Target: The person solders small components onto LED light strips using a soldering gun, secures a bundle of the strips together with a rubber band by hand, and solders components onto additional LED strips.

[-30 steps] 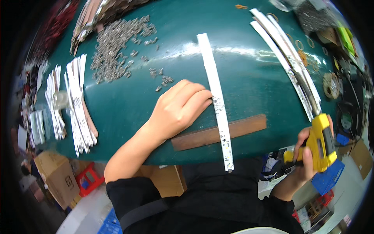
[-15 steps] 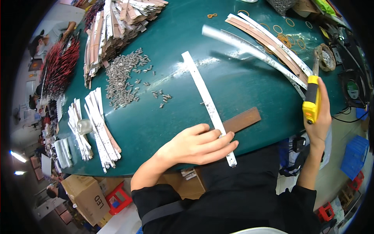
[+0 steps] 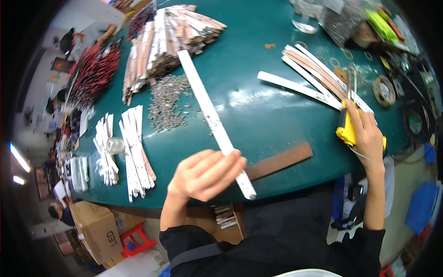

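My left hand (image 3: 207,174) is closed on a long narrow white strip (image 3: 203,99), pinching it near its lower end. The strip slants up to the left, above the table, over the small metal parts (image 3: 170,104). My right hand (image 3: 367,134) is wrapped around a yellow-and-black tool (image 3: 347,124) with a thin metal shaft; its exact kind is unclear. Its tip points away, beside a fanned stack of white and tan strips (image 3: 318,74). A single white strip (image 3: 288,84) lies left of that stack. Below the held strip, a flat brown bar (image 3: 281,160) rests near the table's front edge.
On the green table (image 3: 240,124) stand a big strip pile (image 3: 161,44) and bundled strips (image 3: 135,157) with a small glass jar (image 3: 115,146). Rubber bands (image 3: 340,74) and a round coil (image 3: 384,91) lie right. Red-and-black wires (image 3: 94,76) heap far left; a carton (image 3: 99,231) is below.
My left hand has lifted the white strip and moved left with it. My right hand has moved the tool slightly left; the separate white strip, blurred before, now lies still beside the stack.
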